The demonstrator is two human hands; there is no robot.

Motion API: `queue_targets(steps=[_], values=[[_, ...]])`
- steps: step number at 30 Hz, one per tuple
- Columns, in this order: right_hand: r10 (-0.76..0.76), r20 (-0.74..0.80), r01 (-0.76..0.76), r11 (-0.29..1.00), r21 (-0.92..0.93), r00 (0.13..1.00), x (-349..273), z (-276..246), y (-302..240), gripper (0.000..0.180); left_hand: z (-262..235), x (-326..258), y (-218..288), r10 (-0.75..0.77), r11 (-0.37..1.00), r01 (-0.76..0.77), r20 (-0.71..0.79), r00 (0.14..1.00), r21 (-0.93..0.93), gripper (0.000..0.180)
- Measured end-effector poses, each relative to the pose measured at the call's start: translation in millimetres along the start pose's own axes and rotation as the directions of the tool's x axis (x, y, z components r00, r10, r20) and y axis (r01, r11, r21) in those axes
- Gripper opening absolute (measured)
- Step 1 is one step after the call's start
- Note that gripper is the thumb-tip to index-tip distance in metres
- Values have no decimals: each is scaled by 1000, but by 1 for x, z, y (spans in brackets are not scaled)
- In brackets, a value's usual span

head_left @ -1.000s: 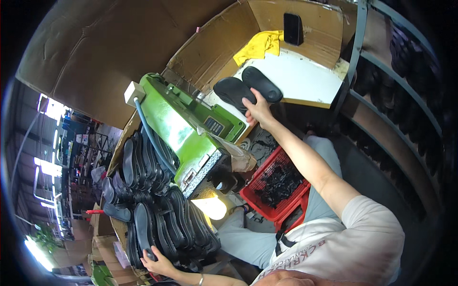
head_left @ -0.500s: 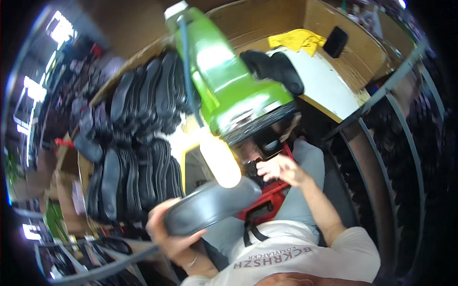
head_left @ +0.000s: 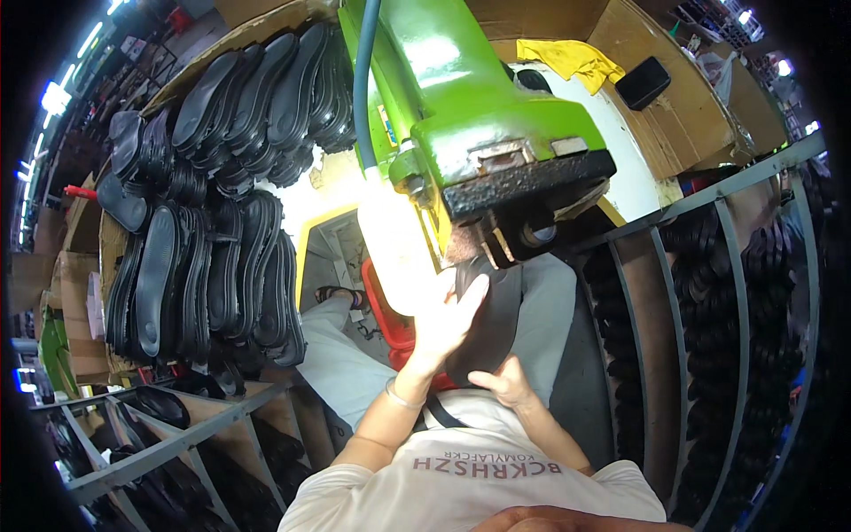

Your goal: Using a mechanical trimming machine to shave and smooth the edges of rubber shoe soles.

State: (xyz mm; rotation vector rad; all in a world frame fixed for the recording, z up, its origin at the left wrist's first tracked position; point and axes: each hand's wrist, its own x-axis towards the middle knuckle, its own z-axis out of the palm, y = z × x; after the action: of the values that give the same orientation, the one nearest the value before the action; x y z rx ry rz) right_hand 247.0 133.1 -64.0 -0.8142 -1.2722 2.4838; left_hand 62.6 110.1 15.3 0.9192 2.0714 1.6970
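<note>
A black shoe sole (head_left: 493,324) lies lengthwise under the dark head of a green machine (head_left: 501,133), its far end partly hidden by that head. My left hand (head_left: 442,317) grips the sole's left side, thumb across its upper face, close to the machine's working parts. At the near end my right hand (head_left: 507,385) holds the edge, thumb on top and the other fingers mostly hidden below. Beside my left hand a bright lamp (head_left: 386,244) glows and washes out part of the view.
Stacked black soles (head_left: 202,275) stand on the left. Metal racks (head_left: 674,293) with more soles flank me. A red bin (head_left: 387,306) is below. At the back are a yellow cloth (head_left: 567,60), a black phone-like slab (head_left: 643,83) and a cardboard box (head_left: 683,115).
My left hand has brought the sole from the lower left to under the machine head. My right hand has come down from beside the head onto the sole's near end.
</note>
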Motion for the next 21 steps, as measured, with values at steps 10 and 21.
queue_targets(steps=[10, 21], values=[[-302, -454, 389, 915, 108, 838, -2, -42, -75, 48, -4, -12, -18, 8, 999, -6, -40, 999, 53, 17], [-409, -262, 442, 893, 83, 874, 80, -5, -130, 34, -71, -8, -25, -150, 872, 132, -2, 989, -471, 32]])
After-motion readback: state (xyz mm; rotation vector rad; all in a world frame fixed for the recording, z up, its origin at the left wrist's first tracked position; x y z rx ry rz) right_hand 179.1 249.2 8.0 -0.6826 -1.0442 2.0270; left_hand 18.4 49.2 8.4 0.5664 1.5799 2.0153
